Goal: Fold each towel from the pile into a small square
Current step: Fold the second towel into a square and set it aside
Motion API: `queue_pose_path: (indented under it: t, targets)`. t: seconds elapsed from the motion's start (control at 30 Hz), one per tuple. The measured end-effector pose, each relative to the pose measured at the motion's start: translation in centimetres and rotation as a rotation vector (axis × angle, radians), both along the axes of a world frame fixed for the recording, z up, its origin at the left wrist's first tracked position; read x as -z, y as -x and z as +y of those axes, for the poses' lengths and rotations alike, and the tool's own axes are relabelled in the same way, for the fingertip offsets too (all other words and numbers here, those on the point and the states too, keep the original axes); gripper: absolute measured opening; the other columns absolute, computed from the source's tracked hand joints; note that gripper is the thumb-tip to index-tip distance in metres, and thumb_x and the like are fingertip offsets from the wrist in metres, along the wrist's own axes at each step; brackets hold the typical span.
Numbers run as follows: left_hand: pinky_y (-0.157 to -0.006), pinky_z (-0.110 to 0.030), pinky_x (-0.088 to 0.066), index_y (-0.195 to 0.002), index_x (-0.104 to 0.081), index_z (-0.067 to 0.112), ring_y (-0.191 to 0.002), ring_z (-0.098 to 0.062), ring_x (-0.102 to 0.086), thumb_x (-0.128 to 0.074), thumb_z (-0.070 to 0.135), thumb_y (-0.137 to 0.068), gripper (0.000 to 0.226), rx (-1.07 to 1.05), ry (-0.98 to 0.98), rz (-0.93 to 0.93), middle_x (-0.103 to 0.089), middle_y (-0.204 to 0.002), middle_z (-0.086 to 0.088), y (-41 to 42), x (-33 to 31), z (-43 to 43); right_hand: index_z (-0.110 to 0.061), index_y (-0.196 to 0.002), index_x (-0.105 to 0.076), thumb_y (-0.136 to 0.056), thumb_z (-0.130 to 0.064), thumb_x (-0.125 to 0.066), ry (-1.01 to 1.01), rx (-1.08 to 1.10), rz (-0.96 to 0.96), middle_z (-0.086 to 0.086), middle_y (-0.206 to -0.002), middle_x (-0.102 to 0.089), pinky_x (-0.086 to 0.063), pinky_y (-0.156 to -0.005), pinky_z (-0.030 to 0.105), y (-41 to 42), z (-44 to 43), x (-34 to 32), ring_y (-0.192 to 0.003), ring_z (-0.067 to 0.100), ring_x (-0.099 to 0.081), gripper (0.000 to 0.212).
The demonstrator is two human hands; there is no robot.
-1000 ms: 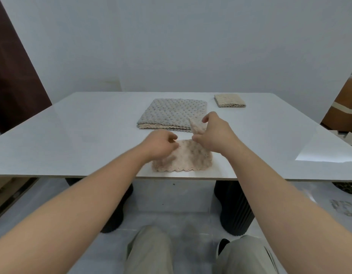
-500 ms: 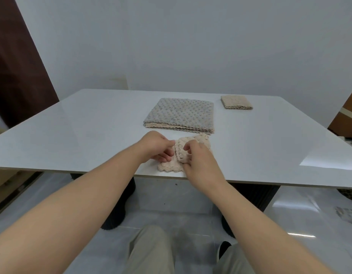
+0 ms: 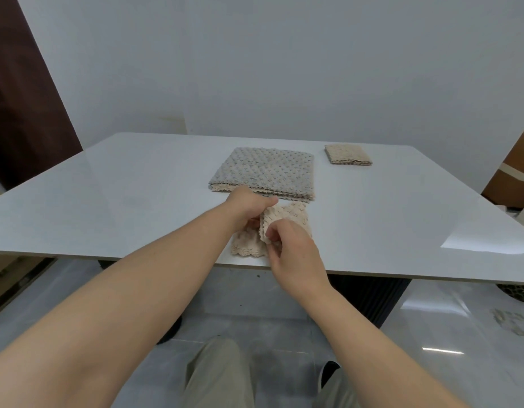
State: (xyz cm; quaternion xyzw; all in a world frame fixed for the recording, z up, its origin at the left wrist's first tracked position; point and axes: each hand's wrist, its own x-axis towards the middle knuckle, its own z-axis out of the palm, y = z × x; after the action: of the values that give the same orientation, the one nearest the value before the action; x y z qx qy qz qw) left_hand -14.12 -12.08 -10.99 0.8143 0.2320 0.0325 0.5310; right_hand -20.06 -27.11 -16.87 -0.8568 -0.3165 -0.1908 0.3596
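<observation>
A small beige towel lies near the front edge of the white table, partly folded over itself. My right hand pinches the folded flap's near left corner. My left hand grips the towel's left side, thumb stretched over the fold's top edge. Behind them sits the pile of towels, grey on top with a beige one beneath. A folded beige square rests at the back right.
A dark door stands at the left and a brown box at the right beyond the table. My knees sit below the front edge, beside the dark table base.
My right hand carried the towel's right flap leftward over the rest and came down toward the front edge. My left hand stayed on the towel's left side.
</observation>
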Motion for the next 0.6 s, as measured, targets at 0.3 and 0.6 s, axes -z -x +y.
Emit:
queue_pose_path:
  t: [0.3, 0.6]
  targets:
    - [-0.087, -0.040, -0.060, -0.112, -0.062, 0.014, -0.100, -0.025, -0.068, -0.089, 0.012, -0.074, 0.047, -0.042, 0.010, -0.069, -0.068, -0.110, -0.011, 0.1, 0.0, 1.9, -0.017, -0.082, -0.055, -0.077, 0.000, -0.061, -0.009, 0.035, -0.248, -0.004, -0.073, -0.057, -0.040, -0.066, 0.038, 0.2, 1.3, -0.1, -0.074, 0.024, -0.052, 0.018]
    - [-0.054, -0.028, -0.053, -0.116, -0.055, 0.013, -0.074, -0.019, -0.062, -0.070, -0.008, -0.087, 0.039, 0.003, 0.095, -0.026, -0.062, -0.092, -0.009, 1.0, 0.1, 3.6, -0.009, -0.083, -0.056, -0.075, 0.013, -0.057, -0.054, -0.050, -0.256, 0.003, -0.084, -0.058, -0.046, -0.065, 0.039, 0.1, 2.6, 1.2, -0.078, 0.027, -0.051, 0.023]
